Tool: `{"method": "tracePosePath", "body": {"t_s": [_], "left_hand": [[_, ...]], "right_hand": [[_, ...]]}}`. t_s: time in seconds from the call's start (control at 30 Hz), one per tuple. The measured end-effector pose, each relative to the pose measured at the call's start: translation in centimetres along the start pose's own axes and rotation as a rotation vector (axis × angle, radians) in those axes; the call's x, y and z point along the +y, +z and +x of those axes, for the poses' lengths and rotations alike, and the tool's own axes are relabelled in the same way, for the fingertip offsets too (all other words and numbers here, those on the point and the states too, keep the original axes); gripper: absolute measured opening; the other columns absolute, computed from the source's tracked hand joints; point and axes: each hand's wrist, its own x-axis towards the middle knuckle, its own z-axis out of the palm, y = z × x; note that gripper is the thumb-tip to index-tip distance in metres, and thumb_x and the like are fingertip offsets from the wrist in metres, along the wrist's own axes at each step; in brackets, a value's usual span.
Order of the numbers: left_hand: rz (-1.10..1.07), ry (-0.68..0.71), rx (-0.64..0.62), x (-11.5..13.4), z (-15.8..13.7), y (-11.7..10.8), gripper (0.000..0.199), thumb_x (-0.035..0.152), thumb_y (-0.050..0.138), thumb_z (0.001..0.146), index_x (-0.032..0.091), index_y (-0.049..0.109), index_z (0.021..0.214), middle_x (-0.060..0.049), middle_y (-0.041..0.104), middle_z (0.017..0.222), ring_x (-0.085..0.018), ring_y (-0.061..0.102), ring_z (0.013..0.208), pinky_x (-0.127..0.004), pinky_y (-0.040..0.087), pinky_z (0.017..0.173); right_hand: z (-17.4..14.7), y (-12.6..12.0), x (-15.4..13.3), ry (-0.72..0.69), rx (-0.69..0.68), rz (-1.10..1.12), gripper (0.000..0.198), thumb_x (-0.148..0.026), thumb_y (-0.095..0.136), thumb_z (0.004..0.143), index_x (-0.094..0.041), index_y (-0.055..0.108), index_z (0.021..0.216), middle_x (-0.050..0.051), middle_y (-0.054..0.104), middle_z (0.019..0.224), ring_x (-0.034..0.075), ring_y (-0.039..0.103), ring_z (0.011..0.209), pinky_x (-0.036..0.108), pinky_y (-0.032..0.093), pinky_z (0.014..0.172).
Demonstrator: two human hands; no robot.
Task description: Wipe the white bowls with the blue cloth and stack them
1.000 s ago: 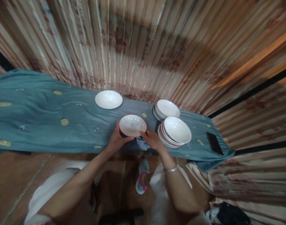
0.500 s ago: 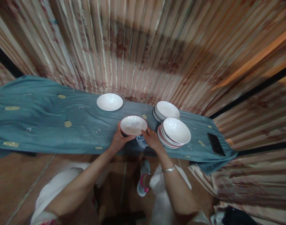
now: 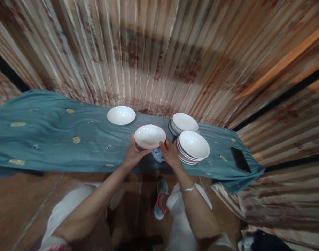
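Note:
Between my two hands is a white bowl with a red rim, held above the cloth and tilted a little. My left hand grips its left side, thumb along the near edge. On the near right side, my right hand pinches the rim with its thumb on top; the fingers beneath are mostly hidden. A bluish cloth shows below the bowl, partly covered by it and by my right hand. Close to my right hand stands a stack of white bowls, some with red rims.
Behind that stack is a stack of white plates. A single white dish lies at the back left. A dark phone rests near the right end of the teal-covered table. Patterned curtains hang behind.
Both hands have raised the bowl slightly, and its inside now faces me a little more. The other dishes stay where they were; the view has shifted slightly.

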Motion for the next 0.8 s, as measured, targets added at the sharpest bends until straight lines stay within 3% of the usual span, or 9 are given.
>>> {"method": "tracePosePath", "body": {"t_s": [0.17,0.33,0.5,0.8], "left_hand": [[-0.073,0.032,-0.027,1.2,0.3,1.4,0.116,0.043,0.088,0.057,0.023,0.026,0.152,-0.014,0.055,0.144,-0.030,0.052,0.133,-0.046,0.043,0.110],[-0.120,0.088,-0.048,3.0,-0.1,3.1,0.117,0.043,0.089,0.057,0.024,0.024,0.153,-0.014,0.052,0.147,-0.030,0.051,0.135,-0.043,0.042,0.112],[-0.167,0.120,-0.098,4.7,-1.0,5.0,0.118,0.041,0.090,0.056,0.024,0.024,0.152,-0.013,0.054,0.145,-0.029,0.051,0.135,-0.043,0.042,0.112],[-0.174,0.162,-0.210,7.1,-1.9,10.0,0.121,0.043,0.092,0.053,0.022,0.026,0.152,-0.016,0.047,0.152,-0.032,0.048,0.137,-0.046,0.039,0.115]], "right_hand": [[-0.7,-2.2,-1.0,-0.055,0.141,0.032,0.034,-0.038,0.040,0.097,-0.016,0.060,0.114,0.014,0.073,0.100,0.026,0.066,0.093,0.032,0.045,0.080],[-2.0,-5.7,-1.9,-0.083,0.169,-0.030,0.037,-0.045,0.040,0.096,-0.019,0.063,0.107,0.008,0.072,0.085,0.023,0.063,0.074,0.029,0.041,0.070],[-3.4,-8.8,-1.8,-0.046,0.195,-0.125,0.034,-0.043,0.042,0.094,-0.019,0.066,0.098,0.005,0.070,0.075,0.020,0.058,0.065,0.027,0.035,0.064],[-4.6,-13.9,0.3,0.104,0.299,-0.391,0.038,-0.033,0.038,0.091,-0.016,0.071,0.084,0.010,0.070,0.076,0.019,0.057,0.066,0.028,0.029,0.062]]}}
